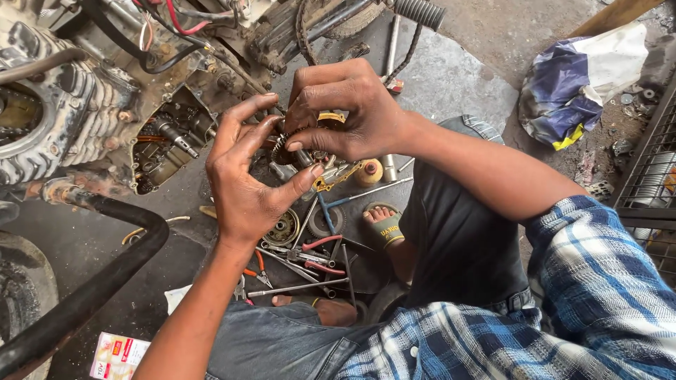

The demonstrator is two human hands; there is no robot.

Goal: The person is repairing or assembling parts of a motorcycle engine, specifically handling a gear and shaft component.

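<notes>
Both my hands meet in the middle of the head view around a small toothed metal gear part (280, 144). My left hand (250, 179) cups it from below with thumb and fingers curled. My right hand (345, 109) pinches it from above with the fingertips. Much of the part is hidden by my fingers. Just behind the hands sits an opened motorcycle engine case (172, 137) showing shafts and gears inside.
On the dark floor below the hands lie round gears (285, 226), red-handled pliers (313, 257), rods and wrenches. My sandalled foot (384, 226) rests beside them. A black frame tube (91, 288) crosses lower left. A crumpled blue-white bag (574, 81) and wire rack (651, 176) lie right.
</notes>
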